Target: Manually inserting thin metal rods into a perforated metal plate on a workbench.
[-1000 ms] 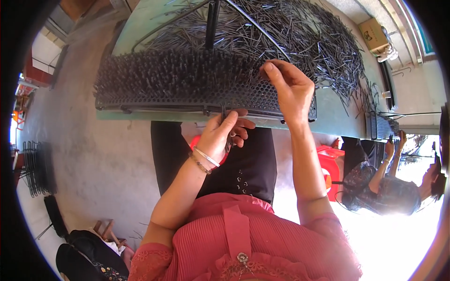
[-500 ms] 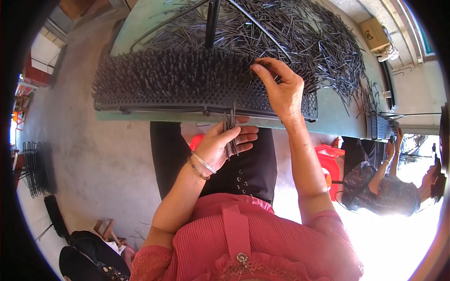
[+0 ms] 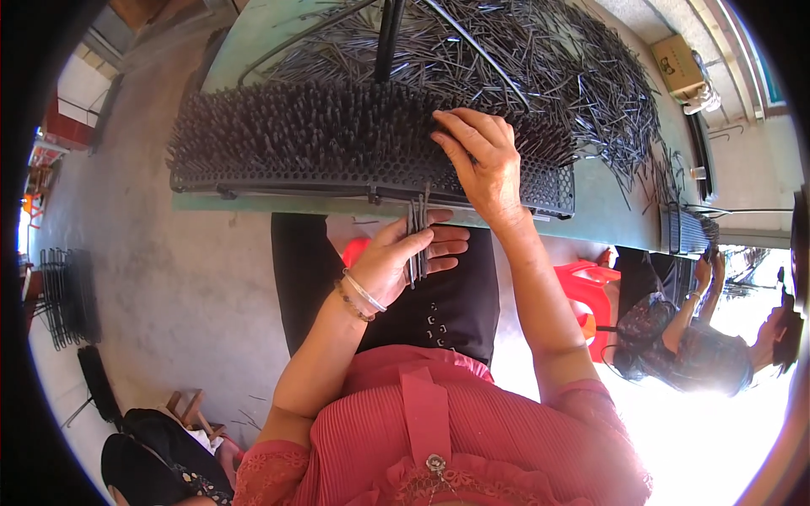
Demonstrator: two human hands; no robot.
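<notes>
My left hand point(image 3: 390, 263) holds a small bundle of thin dark sticks point(image 3: 418, 228) just below the front edge of a long black rack, thumb across them and the other fingers loosely spread. The rack's perforated plate point(image 3: 553, 190) shows rows of round holes, and dense upright dark sticks point(image 3: 287, 131) fill most of it. At the right part of those sticks is my right hand point(image 3: 487, 164), its thumb and fingers bent close together; what lies between the fingertips is hidden among the dark sticks.
Loose dark sticks point(image 3: 515, 59) lie heaped on the green table point(image 3: 612, 190) behind the rack. A black frame post point(image 3: 389, 42) rises behind it. Another person point(image 3: 700, 337) works at the right beside a red chair point(image 3: 586, 295). A cardboard box point(image 3: 677, 67) stands far right.
My right hand has moved left and slightly toward me along the upright sticks. The left hand with its bundle stays almost in place.
</notes>
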